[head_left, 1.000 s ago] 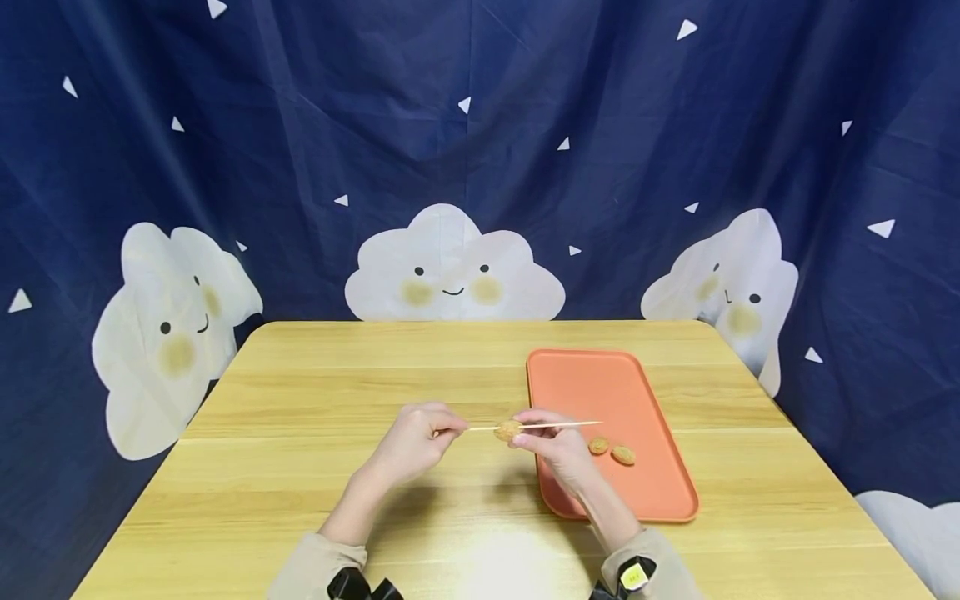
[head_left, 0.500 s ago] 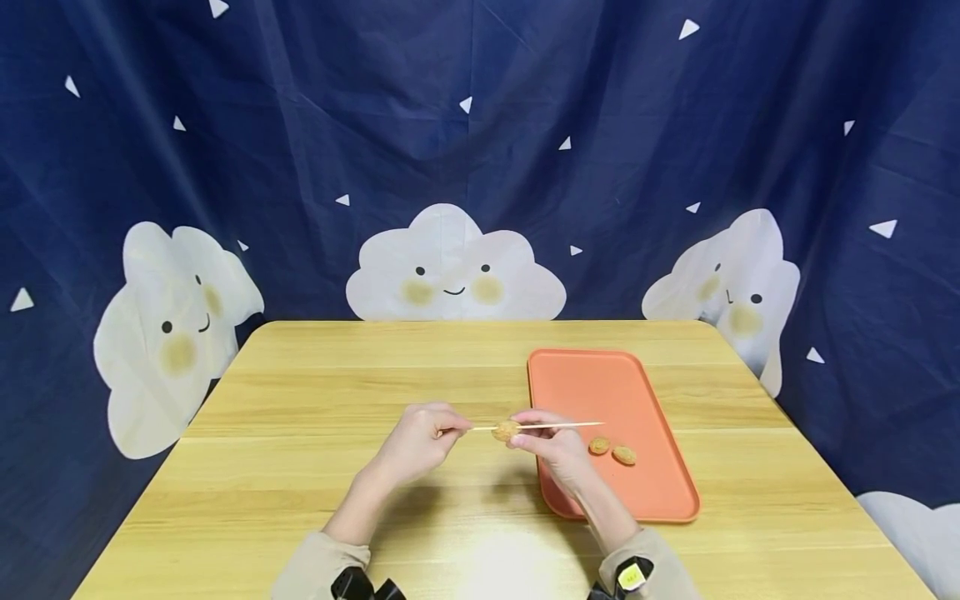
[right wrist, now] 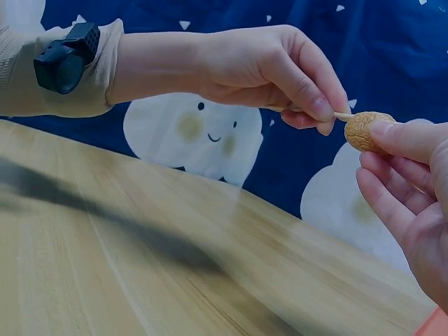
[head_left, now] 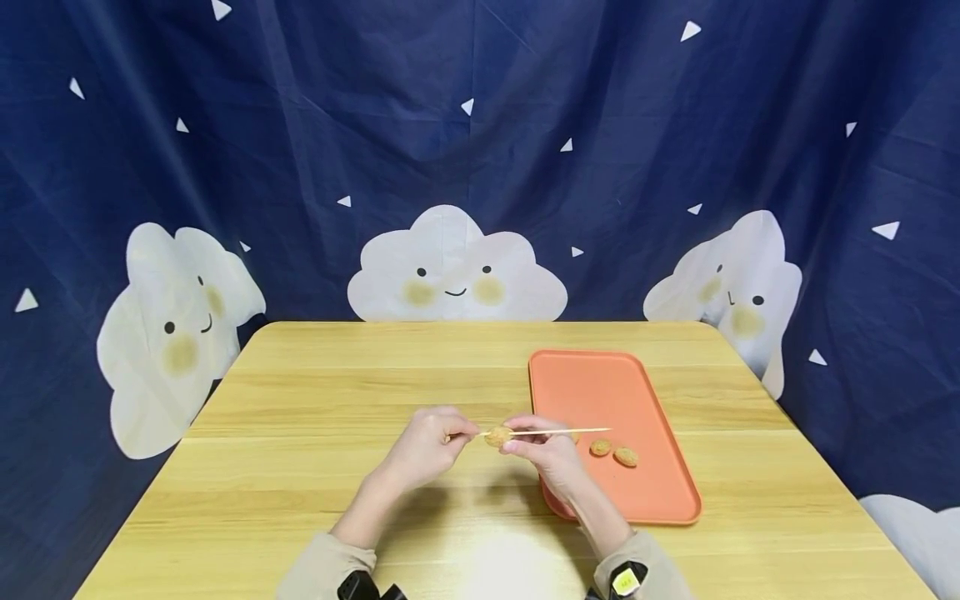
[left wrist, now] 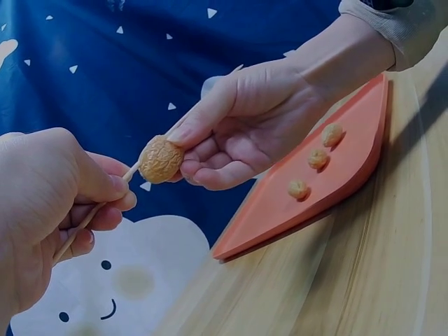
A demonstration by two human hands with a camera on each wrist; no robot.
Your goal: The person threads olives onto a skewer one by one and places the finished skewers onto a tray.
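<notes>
My left hand (head_left: 426, 443) pinches a thin wooden skewer (head_left: 592, 430) between thumb and fingertips, above the table's middle. A golden-brown, wrinkled meatball (left wrist: 161, 159) is threaded on the skewer, a short way from the left fingertips. With thumb and fingers, my right hand (head_left: 553, 460) grips this meatball from the other side. Beyond it, the pointed end of the skewer runs along the right hand and out over the tray. In the right wrist view the meatball (right wrist: 367, 131) lies under the right thumb, and a bit of skewer shows between the two hands.
An orange tray (head_left: 592, 375) lies on the wooden table (head_left: 390, 358), right of centre. Three more brown balls (left wrist: 318, 159) sit on it in a loose row; in the head view the right hand and skewer partly cover one. A dark blue curtain (head_left: 420, 150) hangs behind.
The meatball has slid left along the skewer, shortening the gap to the left fingertips. My right hand has moved slightly left with it, while the left hand and skewer have shifted a little right.
</notes>
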